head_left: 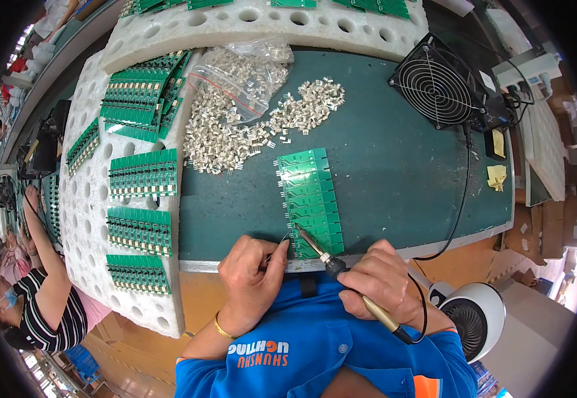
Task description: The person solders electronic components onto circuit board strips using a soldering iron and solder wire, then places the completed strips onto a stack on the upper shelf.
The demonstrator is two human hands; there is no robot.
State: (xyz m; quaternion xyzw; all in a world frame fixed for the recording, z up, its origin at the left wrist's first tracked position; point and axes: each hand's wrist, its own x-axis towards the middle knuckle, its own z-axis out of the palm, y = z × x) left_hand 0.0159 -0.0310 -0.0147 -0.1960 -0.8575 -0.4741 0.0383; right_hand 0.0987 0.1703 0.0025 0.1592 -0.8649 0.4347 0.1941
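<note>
Green bench mat carries a board strip near its front edge; loose metal clips spill from a clear bag. Foam trays hold more boards. Right hand clenches a soldering iron, tip on the strip; left hand pinches thin solder wire.

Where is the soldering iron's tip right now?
In the head view, the soldering iron in the right hand points up-left, its tip at the near end of the green circuit board panel, beside the left hand.
</note>
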